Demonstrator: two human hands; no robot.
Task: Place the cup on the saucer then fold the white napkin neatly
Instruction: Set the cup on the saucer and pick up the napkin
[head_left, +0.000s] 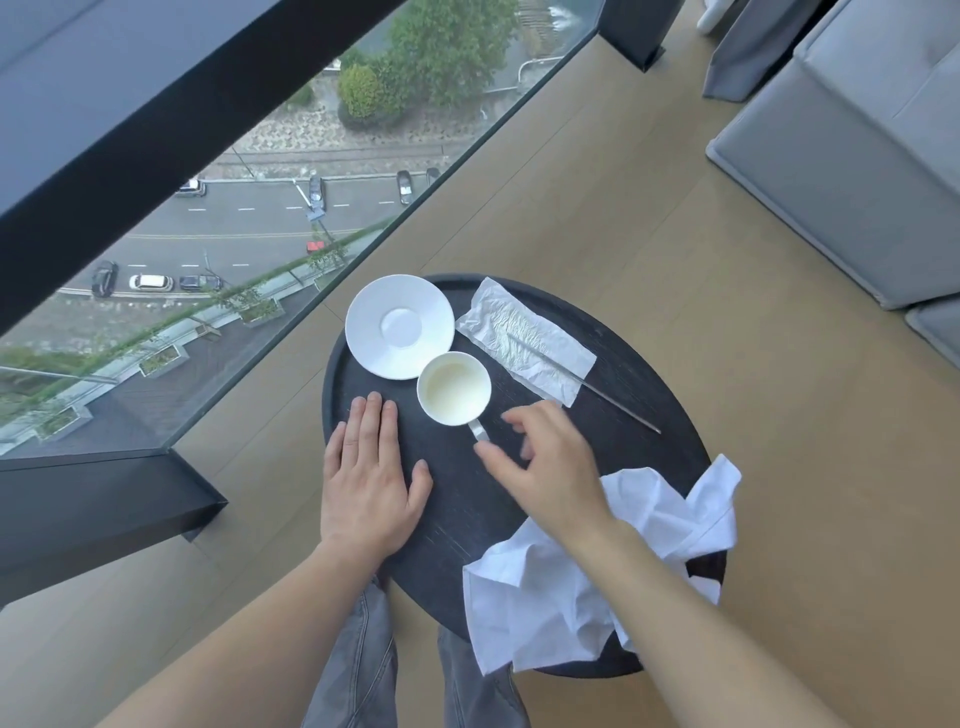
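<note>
- The small white ceramic cup (454, 388) stands at the frame's centre on the round dark wooden tray table (649, 415), touching the rim of the empty white saucer (399, 326) up-left of it.
- The right hand (550, 462), fingers spread and blurred, hovers at the cup's handle (479, 432) without gripping; a clumsy pinch could tip the cup or knock the saucer.
- The left hand (370, 478) lies flat, fingers together, on the table.
- The crumpled white cloth napkin (587, 566) overhangs the table's lower-right edge; the forearm could drag it off.
- A thin metal stirrer (613, 404) lies partly under a creased paper wrapper (524, 340), both snaggable.
</note>
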